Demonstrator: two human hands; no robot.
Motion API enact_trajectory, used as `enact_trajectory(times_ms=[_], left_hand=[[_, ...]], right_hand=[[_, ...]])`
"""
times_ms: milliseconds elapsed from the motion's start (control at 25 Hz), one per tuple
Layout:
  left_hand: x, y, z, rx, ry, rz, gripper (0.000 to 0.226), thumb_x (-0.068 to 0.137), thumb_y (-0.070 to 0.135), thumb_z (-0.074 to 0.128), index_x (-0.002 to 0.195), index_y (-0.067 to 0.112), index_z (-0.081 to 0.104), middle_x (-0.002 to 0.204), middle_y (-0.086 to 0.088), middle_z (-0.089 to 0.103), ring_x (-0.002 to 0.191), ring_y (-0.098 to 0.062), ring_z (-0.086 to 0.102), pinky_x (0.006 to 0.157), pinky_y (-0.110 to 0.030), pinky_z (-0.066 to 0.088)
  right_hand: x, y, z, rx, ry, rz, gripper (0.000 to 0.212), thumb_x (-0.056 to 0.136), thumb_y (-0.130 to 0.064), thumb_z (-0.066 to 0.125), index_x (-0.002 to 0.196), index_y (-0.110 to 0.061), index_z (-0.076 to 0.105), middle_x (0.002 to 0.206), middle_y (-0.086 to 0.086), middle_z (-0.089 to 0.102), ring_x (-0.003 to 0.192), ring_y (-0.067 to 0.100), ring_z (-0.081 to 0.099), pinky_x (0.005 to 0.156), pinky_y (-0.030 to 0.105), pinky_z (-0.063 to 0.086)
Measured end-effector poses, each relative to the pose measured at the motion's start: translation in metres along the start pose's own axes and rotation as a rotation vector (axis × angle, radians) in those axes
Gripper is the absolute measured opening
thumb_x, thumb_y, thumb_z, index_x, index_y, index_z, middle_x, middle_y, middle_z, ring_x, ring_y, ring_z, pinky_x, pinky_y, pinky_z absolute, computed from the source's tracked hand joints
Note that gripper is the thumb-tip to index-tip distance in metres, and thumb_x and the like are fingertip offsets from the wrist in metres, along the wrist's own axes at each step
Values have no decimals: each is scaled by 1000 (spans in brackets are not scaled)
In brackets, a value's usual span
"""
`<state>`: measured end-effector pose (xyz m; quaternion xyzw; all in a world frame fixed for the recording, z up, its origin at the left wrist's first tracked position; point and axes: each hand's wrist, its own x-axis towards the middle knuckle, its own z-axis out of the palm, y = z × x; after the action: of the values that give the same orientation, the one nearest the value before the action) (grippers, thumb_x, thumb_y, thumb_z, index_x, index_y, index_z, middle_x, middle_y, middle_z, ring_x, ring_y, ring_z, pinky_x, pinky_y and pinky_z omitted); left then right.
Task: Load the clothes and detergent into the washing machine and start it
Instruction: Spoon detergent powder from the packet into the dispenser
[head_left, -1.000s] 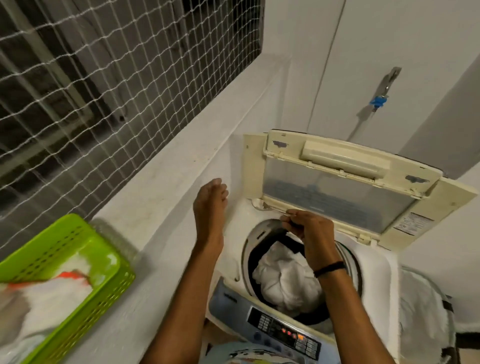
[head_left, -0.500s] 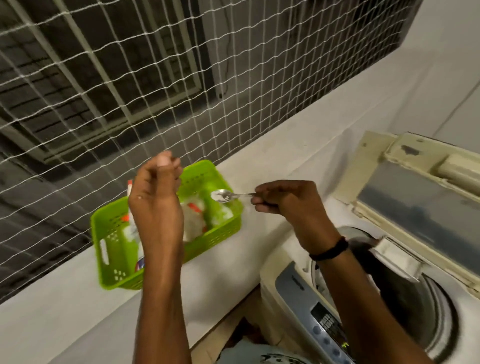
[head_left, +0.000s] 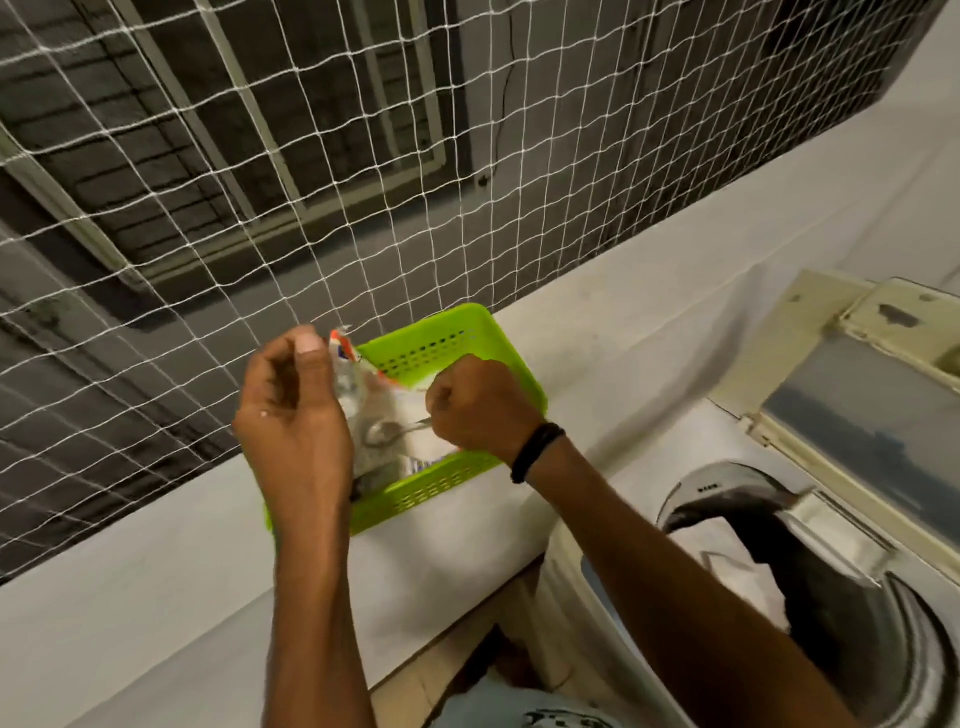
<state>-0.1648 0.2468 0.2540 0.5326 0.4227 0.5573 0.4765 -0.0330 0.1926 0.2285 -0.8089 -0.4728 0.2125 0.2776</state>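
A lime-green basket (head_left: 467, 338) sits on the white ledge and holds a clear detergent packet (head_left: 363, 410) with an orange and blue top. My left hand (head_left: 293, 410) pinches the packet's upper edge and holds it upright. My right hand (head_left: 475, 405) is closed on a metal spoon (head_left: 387, 431) whose bowl is inside the packet. At the lower right the top-loading washing machine (head_left: 644, 452) stands with its lid (head_left: 852, 400) raised. White clothes (head_left: 727, 561) lie in its drum.
White netting (head_left: 363, 182) over a window grille rises directly behind the ledge (head_left: 156, 597). A gap with brown floor (head_left: 441, 670) lies between the ledge wall and the machine. A black band circles my right wrist (head_left: 535, 449).
The view swung left from the drum to the basket. My right hand carried the spoon from the machine into the packet. My left hand rose and took hold of the packet's top.
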Motion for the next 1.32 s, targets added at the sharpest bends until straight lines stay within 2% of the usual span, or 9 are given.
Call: enact_trajectory(times_ms=[160,320,440,640,840,920,1040,1200,1320], left_hand=[[-19,2,25,-25,-102,29,35,95,38,61,114,9,67,112,-14,71,109,-30,67,100,-50,51],[-68,3,74,-113,-365,-30,28,96,33,62,110,9,67,110,-14,71,106,-31,68,93,-55,53],[-127,-6,120,-139,-657,-65,11,97,24,60,99,20,70,101,-7,74,99,-28,69,86,-40,53],[-217,-102,211,-32,-1089,-498,10,86,23,70,95,21,73,86,-5,76,80,-23,70,80,-37,56],[-293,-215,292,309,-1329,-894,58,80,37,78,130,18,55,102,-7,72,96,-24,68,90,-41,57],[-314,-256,314,366,-1356,-1020,63,86,32,75,139,20,43,113,-9,65,99,-20,65,82,-36,60],[-335,-292,338,420,-1394,-1109,31,92,23,68,118,8,58,107,-17,59,90,-21,62,63,-29,58],[-355,-313,356,317,-1300,-1260,32,92,14,68,117,-6,64,107,-21,65,99,-30,62,92,-44,55],[-362,-319,361,304,-1208,-1274,33,93,9,65,123,-5,61,117,-22,69,108,-32,67,84,-38,58]], right_hand=[[-30,10,-33,-144,131,-24,22,89,-19,55,100,-12,73,111,9,69,105,35,62,86,37,48],[-78,69,-65,258,456,90,18,86,-12,58,92,-15,76,94,4,77,89,24,71,82,35,55],[-119,151,-69,584,562,353,12,85,-23,64,81,-26,75,84,4,76,81,24,73,80,43,60],[-189,312,-32,676,691,869,38,90,-31,54,53,-24,60,62,-2,58,67,22,58,73,43,55],[-240,415,4,987,959,1256,31,72,-45,78,57,-25,60,61,-2,59,64,21,55,67,39,49],[-242,425,-5,1097,997,1291,31,74,-42,79,73,-19,59,67,2,60,64,19,55,64,33,48],[-231,460,-8,1268,1055,1277,25,82,-27,77,84,-7,64,69,6,61,60,16,55,49,20,49],[-211,511,18,1526,1135,1247,33,78,-26,80,91,-1,63,80,16,62,66,23,59,56,28,56],[-202,507,17,1657,1257,1224,16,83,-10,74,83,4,67,84,14,71,74,22,67,62,27,59]])
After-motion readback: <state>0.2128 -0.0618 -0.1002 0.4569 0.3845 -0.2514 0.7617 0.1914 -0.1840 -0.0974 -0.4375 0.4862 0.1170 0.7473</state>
